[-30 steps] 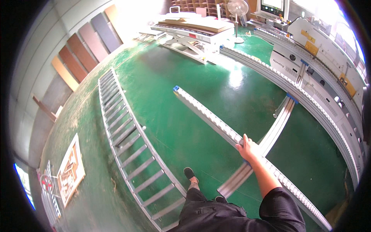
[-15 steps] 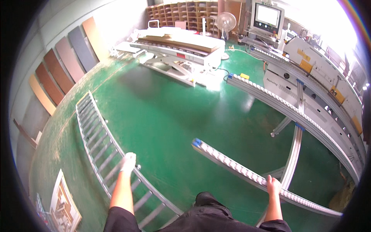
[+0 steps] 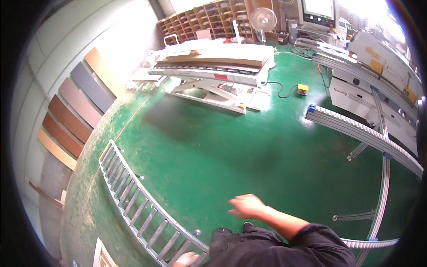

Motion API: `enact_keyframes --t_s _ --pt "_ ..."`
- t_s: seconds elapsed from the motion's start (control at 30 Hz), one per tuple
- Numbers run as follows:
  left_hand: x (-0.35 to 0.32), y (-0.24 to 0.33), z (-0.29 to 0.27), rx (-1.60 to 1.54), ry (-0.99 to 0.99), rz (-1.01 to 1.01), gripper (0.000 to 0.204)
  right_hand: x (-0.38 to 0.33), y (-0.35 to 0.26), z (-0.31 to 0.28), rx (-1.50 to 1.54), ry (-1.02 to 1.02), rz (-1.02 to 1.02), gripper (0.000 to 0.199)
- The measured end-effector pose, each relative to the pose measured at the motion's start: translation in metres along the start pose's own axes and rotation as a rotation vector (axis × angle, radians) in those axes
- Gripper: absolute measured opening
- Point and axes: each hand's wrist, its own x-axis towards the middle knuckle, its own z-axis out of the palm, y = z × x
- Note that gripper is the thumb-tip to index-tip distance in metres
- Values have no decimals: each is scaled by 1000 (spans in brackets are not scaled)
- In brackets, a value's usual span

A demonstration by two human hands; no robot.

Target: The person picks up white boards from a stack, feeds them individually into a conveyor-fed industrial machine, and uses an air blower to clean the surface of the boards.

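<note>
My left hand (image 3: 187, 258) is low at the bottom edge, closed at the near end of a grey metal roller conveyor (image 3: 143, 190). That conveyor looks like a ladder, with two side rails and several cross rollers, and curves away to the left. The lower part of this hand is cut off by the picture's edge. My right hand (image 3: 247, 206) hangs in front of my body above the green floor, its fingers apart and nothing in them. It is away from both the conveyor and the white-topped rail (image 3: 371, 243) at the lower right.
A scissor lift table (image 3: 209, 71) carrying boards stands ahead. Right of it are a yellow foot pedal (image 3: 302, 90), a long machine (image 3: 356, 100) and a roller arm (image 3: 356, 127) on grey legs. Coloured panels (image 3: 80, 102) lean along the left wall. A fan (image 3: 263, 20) stands behind.
My right hand has left the white-topped rail and swung left across my body. My left hand is lower, farther along the conveyor toward me. The view has turned and shifted right.
</note>
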Motion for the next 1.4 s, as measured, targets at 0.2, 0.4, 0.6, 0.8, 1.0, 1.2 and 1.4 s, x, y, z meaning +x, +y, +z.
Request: enact_keyframes --t_s 0.2,0.4,0.6,0.8,1.0,1.2,1.4 --pt "41 -85 -100 -315 -15 -527 43 212 -70 -65 196 -162 -558 45" --pt "260 -56 -207 -274 -51 -287 42 363 141 -6 265 -142 347 44" --pt "437 -45 -383 365 44 129 42 291 361 -61 256 -379 1030 46" --pt "622 135 -804 -681 658 207 29 227 438 -96 524 757 1525 40" --pt "737 300 -879 -887 494 -90 24 282 474 17 1229 233 1892 40" --pt "855 428 -862 -225 97 236 44 400 623 16 1100 235 1155 35" --pt "1010 535 -991 -757 185 44 28 452 734 -266 1072 899 1356 22"
